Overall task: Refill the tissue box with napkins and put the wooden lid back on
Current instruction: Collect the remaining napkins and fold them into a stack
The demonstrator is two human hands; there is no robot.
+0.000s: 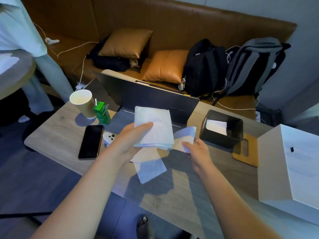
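Item: tissue box (221,131), black, open-topped, standing on the worktop (57,140); all places below are being given relative to it.

- Contents: a few white napkins are already lying inside, well below the rim (so there is room yet).
- Napkin stack (154,127): you are holding it up to the left of the tissue box, your left hand (131,138) gripping it with the thumb curled over the top and the fingers underneath.
- Single napkin (185,138): just left of the tissue box, your right hand (195,149) is pinching its lower edge.
- Loose napkin (149,167): lying flat on the worktop, left of and nearer to you than the tissue box.
- Wooden lid (246,151): resting flat, touching the tissue box on its near right side, slot upward.

Handling advice: you are squaring the stack, I judge. Be aligning the edges before lowering, keep the folds one way, and be feeding it in level so corners are not catching the walls. Gather the loose napkin before reaching for the wooden lid.
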